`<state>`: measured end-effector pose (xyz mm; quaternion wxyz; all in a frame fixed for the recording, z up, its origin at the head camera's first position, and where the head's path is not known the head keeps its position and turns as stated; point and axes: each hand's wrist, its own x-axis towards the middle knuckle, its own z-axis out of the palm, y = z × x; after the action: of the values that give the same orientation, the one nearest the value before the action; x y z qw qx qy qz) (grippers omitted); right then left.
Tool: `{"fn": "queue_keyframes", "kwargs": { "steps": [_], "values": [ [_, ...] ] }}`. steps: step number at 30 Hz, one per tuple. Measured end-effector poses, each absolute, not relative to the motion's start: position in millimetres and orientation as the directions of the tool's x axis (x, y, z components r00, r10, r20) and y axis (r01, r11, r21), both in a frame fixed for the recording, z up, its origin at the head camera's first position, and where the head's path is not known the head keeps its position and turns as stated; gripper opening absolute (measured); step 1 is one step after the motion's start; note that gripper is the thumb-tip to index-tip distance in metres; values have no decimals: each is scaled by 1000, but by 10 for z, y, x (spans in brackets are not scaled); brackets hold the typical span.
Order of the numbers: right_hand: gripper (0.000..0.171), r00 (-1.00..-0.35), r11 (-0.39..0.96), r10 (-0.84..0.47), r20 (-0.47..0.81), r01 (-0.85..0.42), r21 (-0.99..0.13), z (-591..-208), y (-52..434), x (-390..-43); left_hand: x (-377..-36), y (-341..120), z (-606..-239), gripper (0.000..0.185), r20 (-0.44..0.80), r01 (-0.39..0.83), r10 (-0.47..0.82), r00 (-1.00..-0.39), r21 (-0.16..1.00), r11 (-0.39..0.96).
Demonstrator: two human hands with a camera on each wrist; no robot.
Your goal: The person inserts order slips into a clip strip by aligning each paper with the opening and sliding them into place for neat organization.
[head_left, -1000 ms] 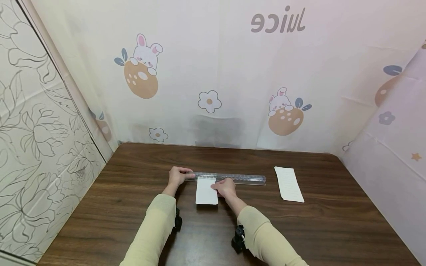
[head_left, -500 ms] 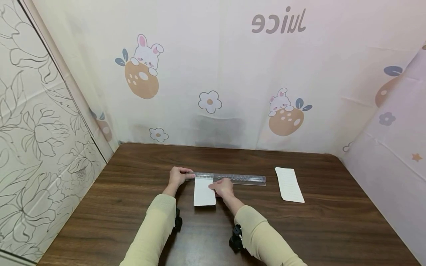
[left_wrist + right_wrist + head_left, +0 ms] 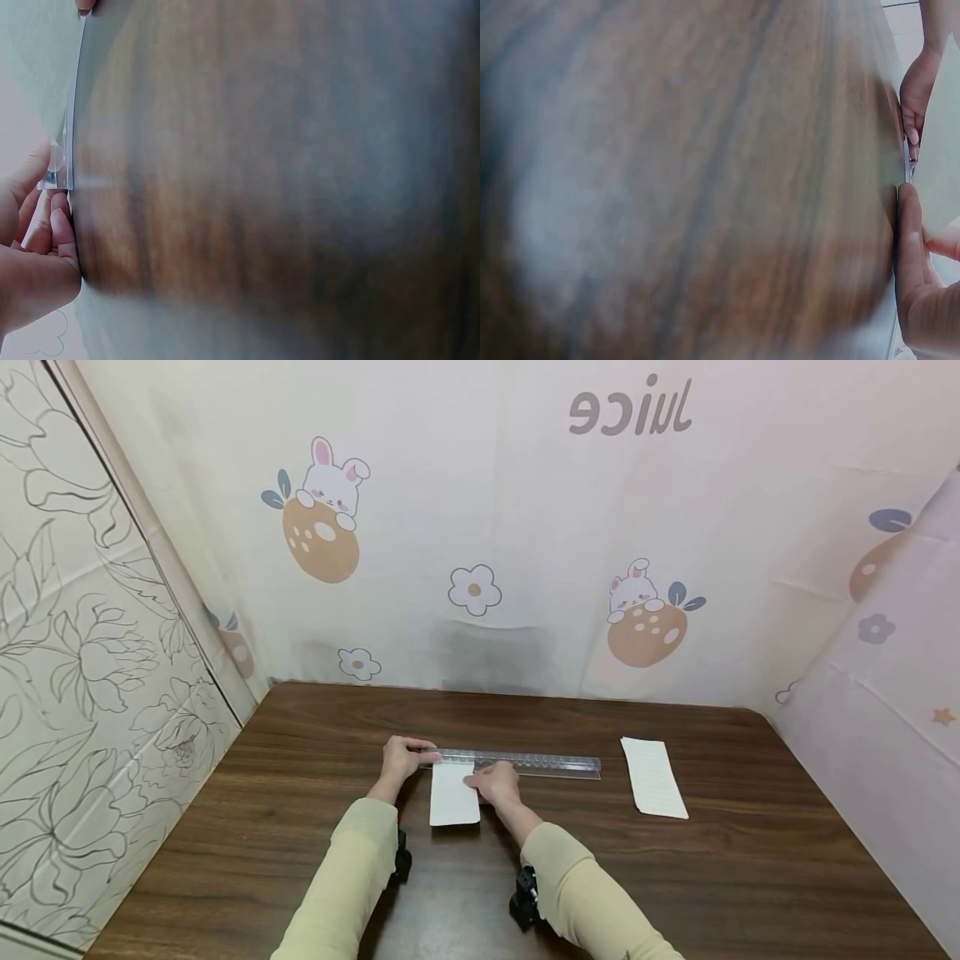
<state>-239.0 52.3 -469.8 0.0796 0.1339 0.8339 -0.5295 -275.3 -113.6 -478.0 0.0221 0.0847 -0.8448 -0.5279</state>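
A long clear plastic strip (image 3: 551, 763), ruler-like with a ridged raised band, lies across the table in the head view. My left hand (image 3: 400, 763) holds its left end; in the left wrist view the thumb (image 3: 34, 165) is at the strip's end with fingers curled beneath. The right hand (image 3: 497, 782) pinches the right edge of a small white paper (image 3: 453, 800). The paper's far edge meets the strip, close to the left thumb. Its near edge casts a dark shadow. In the right wrist view the paper (image 3: 939, 165) tilts up from the fingers.
To the right on the brown wooden table (image 3: 712, 893) lies another stack of lined white paper (image 3: 654, 778). A patterned curtain (image 3: 480, 485) hangs behind the table. Black wrist cameras show at both sleeves, one on the right wrist (image 3: 523, 900).
The right hand has slid the white paper a little to the left along the strip, closer to the left thumb. The left hand and the strip stay in place.
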Motion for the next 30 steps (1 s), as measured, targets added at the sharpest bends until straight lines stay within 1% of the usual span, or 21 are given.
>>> {"fn": "queue_keyframes", "kwargs": {
  "steps": [8, 15, 30],
  "values": [
    [15, -951, 402, 126, -284, 311, -861, -4674, 461, -2392, -2759, -1135, -4804, 18, -50, -117, -165, -985, 896, 428],
    [13, -959, 435, 120, -257, 283, -855, -4683, 418, -2387, -2757, -1138, -4809, 17, -48, -109, -154, -987, 901, 419],
    [14, -954, 423, 148, -259, 298, -856, -4714, 350, -2424, -2744, -1143, -4792, 18, -7, -69, -148, -989, 904, 422]
  ]
}}
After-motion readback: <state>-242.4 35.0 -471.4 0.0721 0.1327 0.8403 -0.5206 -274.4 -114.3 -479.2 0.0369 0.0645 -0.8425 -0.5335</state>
